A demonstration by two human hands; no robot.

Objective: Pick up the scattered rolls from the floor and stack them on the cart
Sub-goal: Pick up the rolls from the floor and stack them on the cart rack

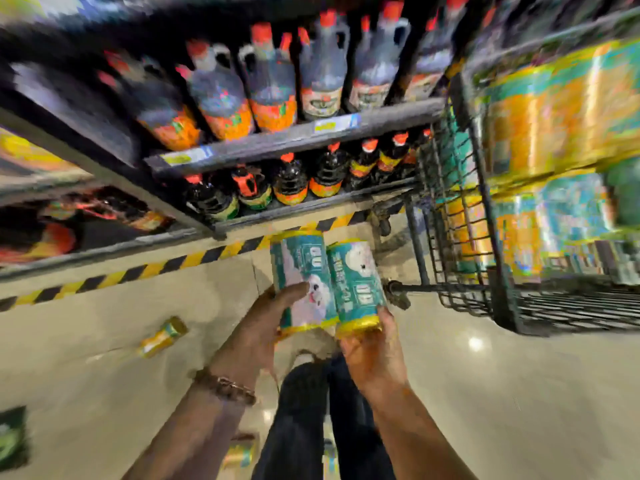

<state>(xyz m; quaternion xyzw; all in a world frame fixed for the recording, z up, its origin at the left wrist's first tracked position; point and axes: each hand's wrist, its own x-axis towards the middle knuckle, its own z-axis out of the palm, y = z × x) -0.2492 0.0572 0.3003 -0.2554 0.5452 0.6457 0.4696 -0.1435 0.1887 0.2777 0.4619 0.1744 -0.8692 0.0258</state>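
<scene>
Shop aisle, shiny tiled floor (485,393), all pretty blurry. Two teal rolls are up off the floor, side by side and touching. The left roll (301,271) is gripped in the left hand (263,327) and the right roll (356,278) in the right hand (374,358). The wire cart (450,209) sits just right of them, holding stacked rolls (554,116). A loose roll (162,337) lies on the floor to the left, near the striped tape (138,271) below the bottle shelves (270,91).

Rolls (329,282) – glossy plastic wrap; cart (457,209) – dark metal wire; floor (485,375) – polished tile.
</scene>
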